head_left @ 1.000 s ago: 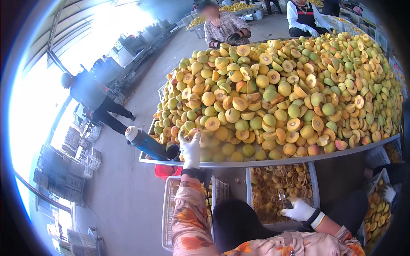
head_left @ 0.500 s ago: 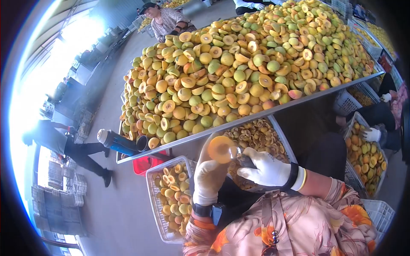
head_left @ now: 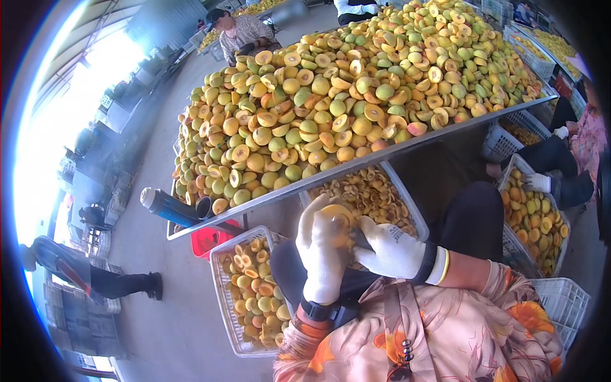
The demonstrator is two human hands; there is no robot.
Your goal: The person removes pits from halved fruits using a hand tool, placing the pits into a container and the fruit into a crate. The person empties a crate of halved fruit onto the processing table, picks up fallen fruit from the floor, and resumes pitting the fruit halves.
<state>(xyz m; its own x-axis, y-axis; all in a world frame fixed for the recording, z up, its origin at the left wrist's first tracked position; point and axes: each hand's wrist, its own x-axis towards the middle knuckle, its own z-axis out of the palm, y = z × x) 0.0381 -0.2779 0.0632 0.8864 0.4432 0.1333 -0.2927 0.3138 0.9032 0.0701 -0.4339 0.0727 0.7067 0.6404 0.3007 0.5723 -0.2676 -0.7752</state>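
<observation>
My left hand [head_left: 321,261], in a white glove, is closed around a yellow peach half [head_left: 337,216] with its cut face up. Close beside it, my gloved right hand [head_left: 394,253] grips a small pitting tool, whose metal end meets the fruit. Most of the tool is hidden by fingers and blur. Beneath the hands stands a crate [head_left: 406,194] of brownish pit pieces. To the left, a white crate [head_left: 224,312] holds peach halves. A large heap of halved peaches [head_left: 305,114] covers the metal-edged table ahead.
The table's metal rim [head_left: 280,196] runs just beyond my hands. A blue thermos [head_left: 168,207] lies at its left corner, above a red bucket [head_left: 210,239]. Co-workers sit across the table and at right, near another peach crate [head_left: 534,216]. A person [head_left: 95,274] walks at left.
My hands have drawn closer together over the peach half, and the tool end is now less visible. The view has shifted slightly. The person at left has moved further left and lower in view.
</observation>
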